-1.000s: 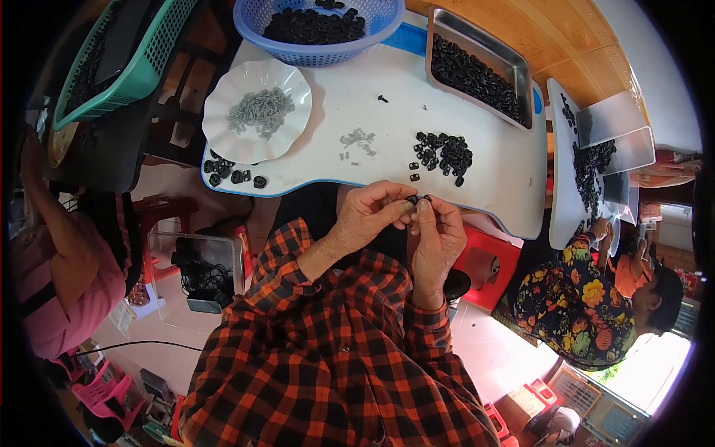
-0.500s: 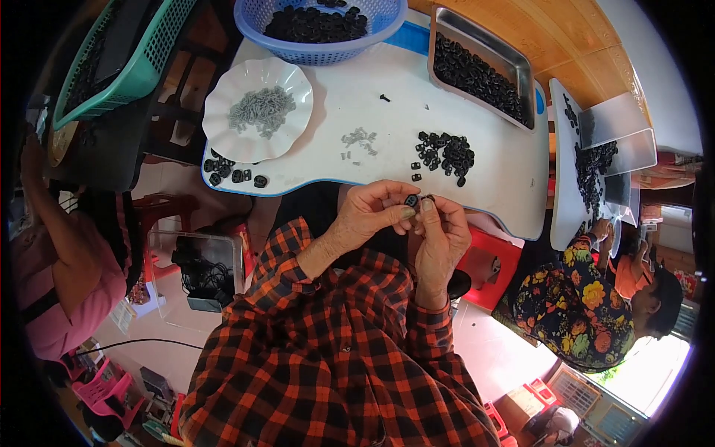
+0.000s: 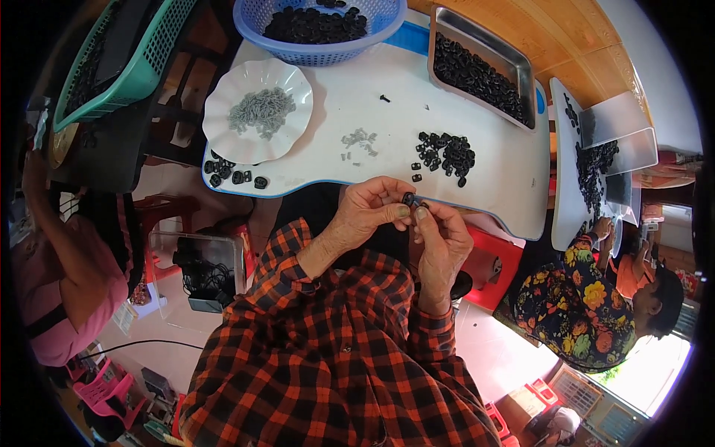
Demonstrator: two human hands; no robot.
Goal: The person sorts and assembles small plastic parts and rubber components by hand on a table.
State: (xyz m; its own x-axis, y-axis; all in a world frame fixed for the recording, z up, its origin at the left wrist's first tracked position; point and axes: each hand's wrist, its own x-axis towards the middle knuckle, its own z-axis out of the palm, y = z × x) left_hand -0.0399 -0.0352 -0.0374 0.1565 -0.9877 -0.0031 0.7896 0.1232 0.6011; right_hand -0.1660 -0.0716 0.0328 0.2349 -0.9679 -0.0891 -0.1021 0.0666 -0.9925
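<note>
Above my lap, by the table's front edge, both hands meet fingertip to fingertip. My left hand (image 3: pixel 365 212) pinches a small rounded black plastic part (image 3: pixel 409 199) between thumb and fingers. My right hand (image 3: pixel 441 242) is closed too, its thumb and forefinger pressed on a small dark piece touching or beside that part; the fingertips mostly hide it. Just beyond my hands, a pile of small black parts (image 3: pixel 450 155) lies on the white table (image 3: pixel 328 97). Left of that pile is a small scatter of grey translucent pieces (image 3: pixel 359 139).
A scalloped white plate (image 3: pixel 216 123) of grey pieces stands at left, with several black parts (image 3: pixel 237 177) beside it. Behind are a blue basket (image 3: pixel 320 52) and a metal tray (image 3: pixel 482 100) of black parts. Other people sit at left and right, the right one (image 3: pixel 588 298) at another table.
My fingers have shifted slightly around the black part, bringing the two hands' pieces closer together. The person at left has leaned a little; the table's contents look the same.
</note>
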